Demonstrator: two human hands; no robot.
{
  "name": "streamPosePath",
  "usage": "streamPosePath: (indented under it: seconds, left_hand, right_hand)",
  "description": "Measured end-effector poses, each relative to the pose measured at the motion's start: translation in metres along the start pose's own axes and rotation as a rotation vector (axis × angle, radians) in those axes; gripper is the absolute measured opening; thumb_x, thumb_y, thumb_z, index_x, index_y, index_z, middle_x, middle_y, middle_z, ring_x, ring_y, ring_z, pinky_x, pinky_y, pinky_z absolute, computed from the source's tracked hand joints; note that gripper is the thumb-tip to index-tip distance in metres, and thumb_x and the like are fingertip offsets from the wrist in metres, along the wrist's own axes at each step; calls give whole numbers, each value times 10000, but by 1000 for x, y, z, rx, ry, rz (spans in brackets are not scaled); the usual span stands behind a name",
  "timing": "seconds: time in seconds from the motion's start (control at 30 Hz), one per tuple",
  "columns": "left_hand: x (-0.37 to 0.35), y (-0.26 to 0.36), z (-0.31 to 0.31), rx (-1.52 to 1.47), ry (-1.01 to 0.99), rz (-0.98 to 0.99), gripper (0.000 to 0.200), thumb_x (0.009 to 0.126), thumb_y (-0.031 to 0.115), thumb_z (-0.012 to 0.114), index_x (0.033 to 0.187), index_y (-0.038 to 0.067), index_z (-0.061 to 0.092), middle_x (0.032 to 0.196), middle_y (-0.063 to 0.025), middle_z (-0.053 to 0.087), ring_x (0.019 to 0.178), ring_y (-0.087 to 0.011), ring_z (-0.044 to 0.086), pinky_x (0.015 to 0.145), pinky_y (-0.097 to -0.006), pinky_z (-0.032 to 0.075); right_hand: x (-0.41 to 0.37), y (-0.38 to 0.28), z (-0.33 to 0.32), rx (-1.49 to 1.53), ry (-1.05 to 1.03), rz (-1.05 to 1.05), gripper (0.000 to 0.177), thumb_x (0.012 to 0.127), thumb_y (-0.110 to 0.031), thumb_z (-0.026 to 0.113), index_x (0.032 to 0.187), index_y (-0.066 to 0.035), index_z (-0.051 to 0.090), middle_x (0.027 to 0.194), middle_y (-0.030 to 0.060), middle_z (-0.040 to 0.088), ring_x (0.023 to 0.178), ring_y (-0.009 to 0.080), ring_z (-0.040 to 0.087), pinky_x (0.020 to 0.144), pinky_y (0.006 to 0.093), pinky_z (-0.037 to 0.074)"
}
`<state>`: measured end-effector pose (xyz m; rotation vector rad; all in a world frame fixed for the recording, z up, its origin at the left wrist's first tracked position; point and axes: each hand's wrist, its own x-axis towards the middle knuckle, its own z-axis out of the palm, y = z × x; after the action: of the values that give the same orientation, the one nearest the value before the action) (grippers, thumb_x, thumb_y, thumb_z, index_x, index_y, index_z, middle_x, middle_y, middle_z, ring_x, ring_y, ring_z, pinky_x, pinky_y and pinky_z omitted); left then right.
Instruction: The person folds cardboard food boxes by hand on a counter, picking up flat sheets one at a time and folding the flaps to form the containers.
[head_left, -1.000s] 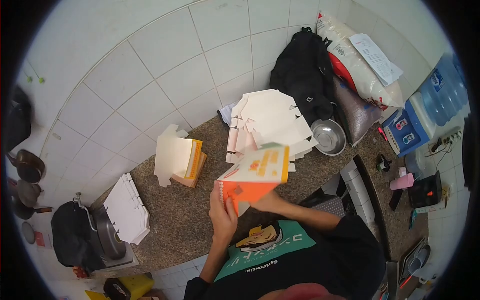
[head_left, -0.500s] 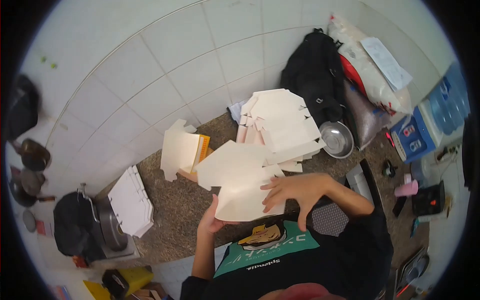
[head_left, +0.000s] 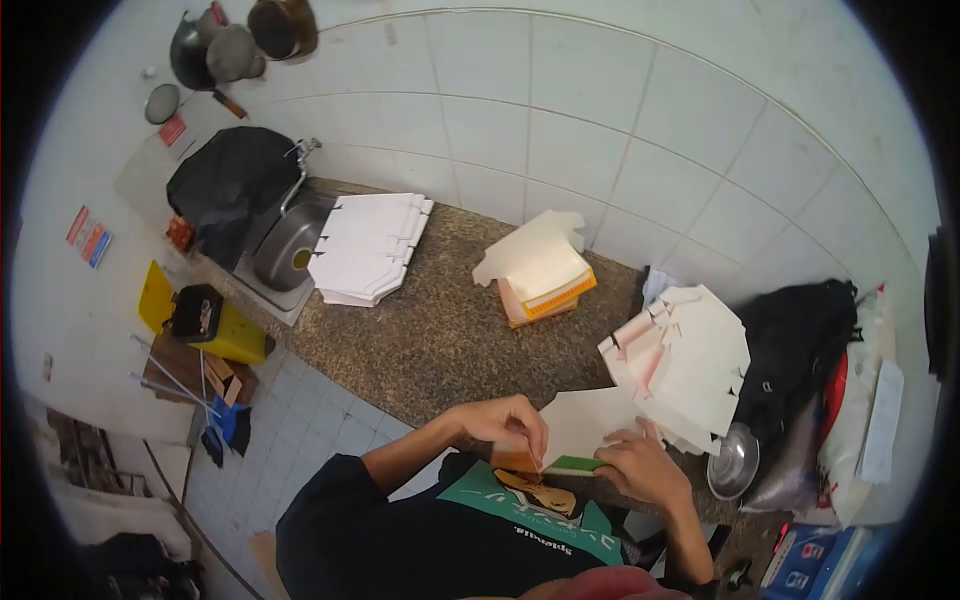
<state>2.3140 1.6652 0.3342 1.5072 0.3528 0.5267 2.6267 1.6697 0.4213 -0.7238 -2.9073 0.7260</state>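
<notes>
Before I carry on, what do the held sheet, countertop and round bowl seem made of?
Held sheet: probably paperboard, matte off-white on one face, with a green strip along a folded edge. Countertop: granite or a lookalike, judging by its brown speckle; finish hard to tell. Round bowl: likely stainless steel, silvery and shiny, with bright reflections.

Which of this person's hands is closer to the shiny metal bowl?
Right. The right hand is just left of the metal bowl in the picture, not touching it; the left hand is farther left, at the left side of the carton.
</notes>
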Motion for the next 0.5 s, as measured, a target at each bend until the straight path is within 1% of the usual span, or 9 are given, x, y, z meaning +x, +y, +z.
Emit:
streamPosePath:
  seconds: [0.03, 0.07, 0.1, 0.17, 0.2, 0.37, 0.43, 0.47, 0.5]
  left_hand:
    - [-3, 4, -1, -99, -66, -87, 381, 917, 281, 646, 1178, 4, 663, 997, -61, 708, 889, -182, 687, 795, -339, 534]
    - [0, 6, 12, -534, 130, -507, 339, 918, 274, 702, 1094, -15, 683, 923, -72, 702, 861, -177, 669, 753, -344, 518]
    - [8, 14, 21, -538, 147, -502, 339, 918, 274, 702, 1094, -15, 683, 923, -72, 702, 861, -177, 669, 753, -344, 518]
    - [20, 19, 35, 204, -39, -353, 352, 943, 320, 698, 1038, -19, 692, 875, -68, 696, 826, -174, 672, 716, -343, 528]
    - [27, 12, 27, 286, -256, -427, 331, 954, 273, 697, 1108, -20, 688, 923, -66, 706, 795, -160, 672, 680, -328, 552]
    - [-15, -5, 29, -340, 93, -600, 308, 980, 200, 679, 1175, -38, 681, 988, -73, 724, 851, -135, 693, 697, -302, 597]
    - [-25, -17, 33, -523, 184, -653, 303, 986, 183, 672, 1190, -41, 679, 1008, -75, 728, 881, -131, 700, 708, -296, 607]
    - [-27, -24, 38, -546, 222, -595, 305, 989, 189, 668, 1187, -43, 679, 1013, -79, 728, 891, -134, 705, 714, -300, 617]
    - [-29, -30, 42, -569, 259, -542, 308, 992, 196, 665, 1184, -45, 679, 1018, -83, 729, 901, -137, 711, 720, -305, 627]
  right_hand:
    - [3, 5, 1, -1, -132, 40, 212, 897, -238, 709, 1050, -91, 693, 924, 91, 728, 1042, 274, 658, 897, 487, 469]
    - [12, 7, 5, -2, -137, 24, 212, 897, -238, 709, 1050, -91, 693, 924, 91, 728, 1042, 274, 658, 897, 487, 469]
    - [29, 4, 5, 82, -247, 23, 193, 870, -231, 738, 1005, -98, 709, 901, 100, 725, 1007, 280, 663, 907, 474, 464]
    - [47, -7, 2, 164, -376, -1, 174, 843, -225, 767, 960, -104, 724, 877, 109, 723, 972, 286, 667, 917, 460, 459]
    - [52, -15, -6, 113, -301, 34, 173, 818, -228, 784, 929, -108, 726, 843, 108, 720, 959, 282, 668, 914, 457, 453]
    - [28, 5, 2, -74, -159, 113, 176, 756, -234, 821, 868, -122, 746, 951, 112, 730, 1068, 331, 644, 986, 478, 441]
    - [13, 7, 10, -268, 488, -71, 246, 750, -283, 823, 938, -137, 762, 1162, 99, 680, 1261, 405, 533, 1093, 567, 379]
    - [8, 11, 30, -5, 624, -2, 239, 814, -223, 794, 1038, -141, 774, 1337, 155, 572, 1344, 456, 443, 1164, 598, 298]
    - [9, 13, 48, 0, 613, -13, 239, 814, -223, 794, 1038, -141, 774, 1337, 155, 572, 1344, 456, 443, 1164, 598, 298]
